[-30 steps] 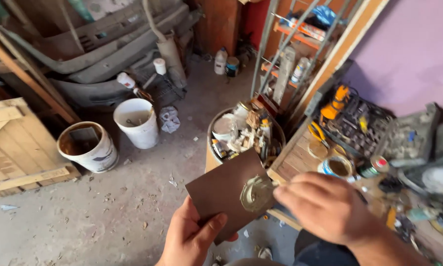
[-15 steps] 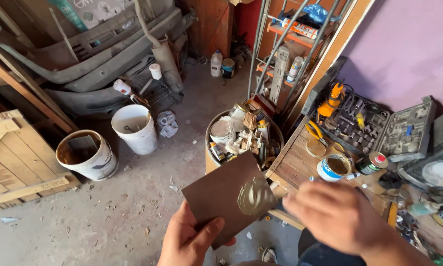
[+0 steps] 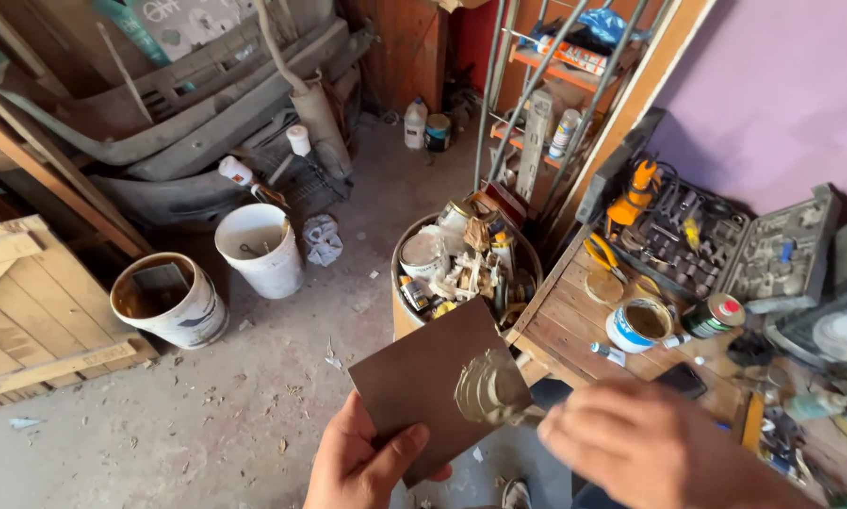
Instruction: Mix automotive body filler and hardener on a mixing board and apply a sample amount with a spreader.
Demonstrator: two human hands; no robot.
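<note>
Left hand (image 3: 362, 467): grip closed on lower left corner of brown board (image 3: 433, 391), thumb on its face, board tilted above dusty floor (image 3: 207, 424). Right hand (image 3: 654, 448): blurred, grip closed on a thin tool (image 3: 529, 412) touching a grey-beige putty blob (image 3: 489, 388) at board's right edge; tool type not discernible. Open can of putty (image 3: 638, 325) placed on wooden tabletop (image 3: 574, 320) near open tool case (image 3: 701, 240). Barrel of cans (image 3: 466, 264) located beyond board; two white buckets (image 3: 259, 247) farther left.
</note>
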